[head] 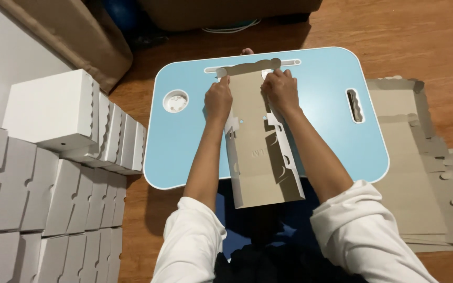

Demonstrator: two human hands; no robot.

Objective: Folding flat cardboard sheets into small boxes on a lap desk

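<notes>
Finished white boxes (53,157) are stacked in rows at the far left, on the wooden floor (420,31); a light blue lap table (184,147) is set in the middle; on it a flat cardboard box blank (260,157) is laid lengthwise, its near end hanging over the table's edge; its left side is clamped by the left hand (218,99), fingers curled shut; its right side is gripped likewise by the right hand (281,91); unfolded cardboard sheets (425,167) are piled at the right.

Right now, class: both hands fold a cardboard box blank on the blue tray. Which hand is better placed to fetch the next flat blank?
Probably the right hand: the stack of flat blanks lies on its side.
</notes>
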